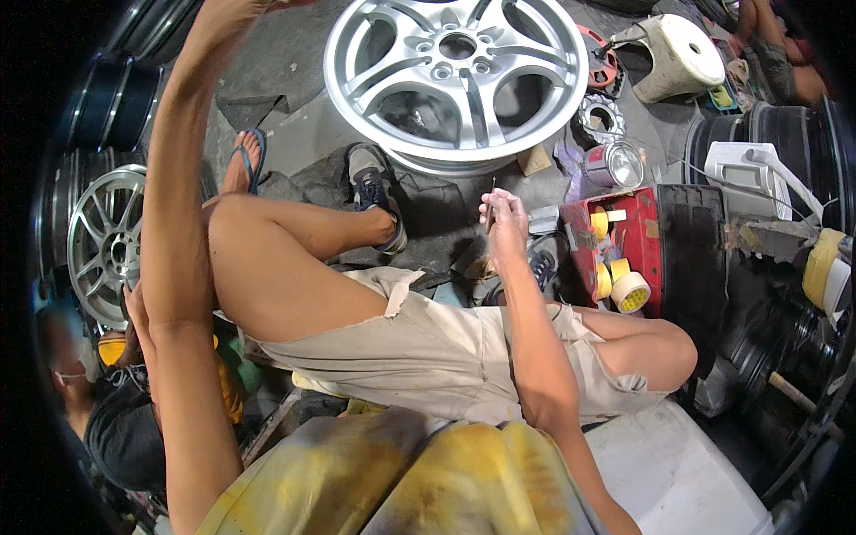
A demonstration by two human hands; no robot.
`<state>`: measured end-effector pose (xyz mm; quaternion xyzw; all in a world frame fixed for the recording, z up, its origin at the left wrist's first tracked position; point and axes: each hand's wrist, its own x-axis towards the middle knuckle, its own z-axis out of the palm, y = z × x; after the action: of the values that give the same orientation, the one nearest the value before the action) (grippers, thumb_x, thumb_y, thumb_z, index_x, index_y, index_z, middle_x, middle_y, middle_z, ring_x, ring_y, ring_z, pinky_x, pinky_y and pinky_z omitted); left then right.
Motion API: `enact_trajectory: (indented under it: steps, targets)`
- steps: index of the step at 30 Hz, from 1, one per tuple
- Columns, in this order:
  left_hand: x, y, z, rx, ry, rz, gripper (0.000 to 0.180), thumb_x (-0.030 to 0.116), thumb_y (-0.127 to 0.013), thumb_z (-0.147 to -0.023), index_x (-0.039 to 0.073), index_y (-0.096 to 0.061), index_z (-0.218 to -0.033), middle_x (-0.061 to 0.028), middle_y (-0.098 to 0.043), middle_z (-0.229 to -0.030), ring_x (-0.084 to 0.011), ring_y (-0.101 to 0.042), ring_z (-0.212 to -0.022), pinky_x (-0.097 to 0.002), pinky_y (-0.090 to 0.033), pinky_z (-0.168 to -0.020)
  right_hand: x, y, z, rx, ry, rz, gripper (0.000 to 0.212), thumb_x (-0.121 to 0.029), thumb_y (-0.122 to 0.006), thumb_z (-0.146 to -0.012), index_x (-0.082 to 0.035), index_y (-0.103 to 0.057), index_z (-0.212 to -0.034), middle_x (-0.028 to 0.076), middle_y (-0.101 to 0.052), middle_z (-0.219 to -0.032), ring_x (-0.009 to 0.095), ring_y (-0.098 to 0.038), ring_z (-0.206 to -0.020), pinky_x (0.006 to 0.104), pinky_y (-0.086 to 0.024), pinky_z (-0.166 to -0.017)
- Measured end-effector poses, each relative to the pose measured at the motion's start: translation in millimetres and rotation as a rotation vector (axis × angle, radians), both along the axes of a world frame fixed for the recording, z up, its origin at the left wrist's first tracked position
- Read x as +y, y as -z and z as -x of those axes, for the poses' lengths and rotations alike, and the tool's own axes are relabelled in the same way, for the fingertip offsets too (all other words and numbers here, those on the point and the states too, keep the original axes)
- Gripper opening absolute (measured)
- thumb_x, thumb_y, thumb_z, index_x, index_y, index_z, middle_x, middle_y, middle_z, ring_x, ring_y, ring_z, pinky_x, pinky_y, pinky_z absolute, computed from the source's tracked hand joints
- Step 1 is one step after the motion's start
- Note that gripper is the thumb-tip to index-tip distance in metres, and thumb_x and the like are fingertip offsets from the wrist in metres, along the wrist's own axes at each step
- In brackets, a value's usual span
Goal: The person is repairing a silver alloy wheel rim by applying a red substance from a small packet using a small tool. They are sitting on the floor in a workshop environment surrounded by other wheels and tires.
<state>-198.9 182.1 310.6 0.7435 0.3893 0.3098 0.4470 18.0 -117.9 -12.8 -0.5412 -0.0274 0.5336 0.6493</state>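
A large silver alloy wheel rim (pixel 473 116) lies face up on the floor in front of me, its spokes and center hole showing. My right hand (pixel 505 214) is closed around a thin pointed tool (pixel 494 184), whose tip sticks up past the fingers just below the rim's near edge. The tool's exact kind is too small to make out. My left arm stretches far forward along the left side. Its hand (pixel 272 4) is cut off by the top edge, left of the rim, so its fingers barely show.
Right of my hand sits a red toolbox (pixel 635 234) with tape rolls (pixel 630 292). Beyond it are a metal can (pixel 615 164), a toothed metal ring (pixel 601 119) and a white stool (pixel 682 58). Another rim (pixel 107 241) leans at left, near a person (pixel 125 428). A flip-flop (pixel 259 159) shows behind my knee.
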Motion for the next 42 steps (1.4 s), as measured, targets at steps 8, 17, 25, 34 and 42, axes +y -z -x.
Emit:
enact_trajectory:
  steps: [8, 17, 25, 34, 42]
  targets:
    - [17, 26, -11, -0.03, 0.082, 0.084, 0.021, 0.019, -0.073, -0.097, -0.001, -0.073, -0.103, -0.0105, -0.076, -0.093, -0.0174, -0.074, -0.081, -0.0326, -0.063, -0.076, -5, -13, -27, 0.11, -0.068, -0.175, 0.024, -0.009, -0.069, -0.099, -0.008, -0.062, -0.121, 0.005, -0.07, -0.108, 0.017, -0.068, -0.101, 0.032, -0.055, -0.092]
    - [6, 21, -12, -0.002, 0.063, 0.069, 0.02, 0.018, -0.073, -0.097, -0.001, -0.073, -0.103, -0.0104, -0.077, -0.092, -0.0176, -0.075, -0.081, -0.0324, -0.062, -0.076, 14, -7, -27, 0.133, -0.055, -0.102, 0.025, -0.015, -0.069, -0.1, -0.014, -0.06, -0.124, 0.001, -0.069, -0.113, 0.015, -0.066, -0.108, 0.0355, -0.051, -0.096]
    - [5, 16, -10, 0.038, 0.04, 0.063, 0.018, 0.017, -0.072, -0.098, 0.0, -0.073, -0.103, -0.0089, -0.076, -0.091, -0.0158, -0.074, -0.081, -0.0303, -0.062, -0.075, 20, -2, -11, 0.003, -0.074, -0.18, 0.021, -0.019, -0.066, -0.103, -0.003, -0.066, -0.118, 0.003, -0.07, -0.107, 0.012, -0.067, -0.099, 0.0281, -0.054, -0.089]
    - [4, 15, -14, 0.063, 0.048, 0.039, 0.02, 0.02, -0.072, -0.098, 0.0, -0.073, -0.104, -0.0081, -0.076, -0.091, -0.0151, -0.074, -0.08, -0.0308, -0.062, -0.075, 16, -13, -15, -0.146, -0.061, -0.141, 0.022, -0.021, -0.062, -0.105, -0.003, -0.067, -0.118, 0.003, -0.07, -0.104, 0.011, -0.065, -0.096, 0.0253, -0.051, -0.086]
    - [6, 16, -13, 0.062, 0.061, 0.05, 0.021, 0.02, -0.072, -0.098, 0.001, -0.073, -0.105, -0.0084, -0.076, -0.093, -0.0158, -0.074, -0.081, -0.031, -0.062, -0.075, 21, -14, -12, -0.259, -0.105, -0.096, 0.021, -0.02, -0.061, -0.105, -0.002, -0.068, -0.114, 0.003, -0.071, -0.104, 0.012, -0.065, -0.097, 0.0274, -0.05, -0.088]
